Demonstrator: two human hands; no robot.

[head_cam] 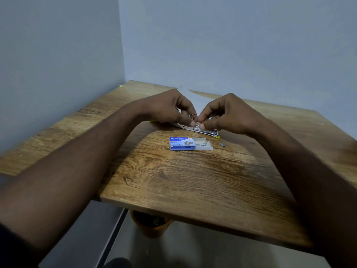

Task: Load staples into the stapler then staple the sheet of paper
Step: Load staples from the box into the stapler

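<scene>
- Head view: I see both bare hands meeting over a stapler (195, 129) lying opened flat on the wooden table (193, 180), its metal channel facing up and a yellow tip showing at its right end.
- My left hand (170, 107) is curled, its fingertips (191, 123) pressing on the stapler's metal rail near the middle; it grips the stapler from above.
- My right hand (228, 113) pinches thumb and forefinger together at the channel, closed on a small strip of staples (197, 127), though the strip itself is mostly hidden by the fingers.
- A blue Kangaro staple box (182, 144) sits just in front of the stapler, its tray (203, 145) slid out to the right with staples inside.
- A loose staple piece (223, 144) lies on the table just right of the tray.
- I cannot make out the sheet of paper anywhere.
</scene>
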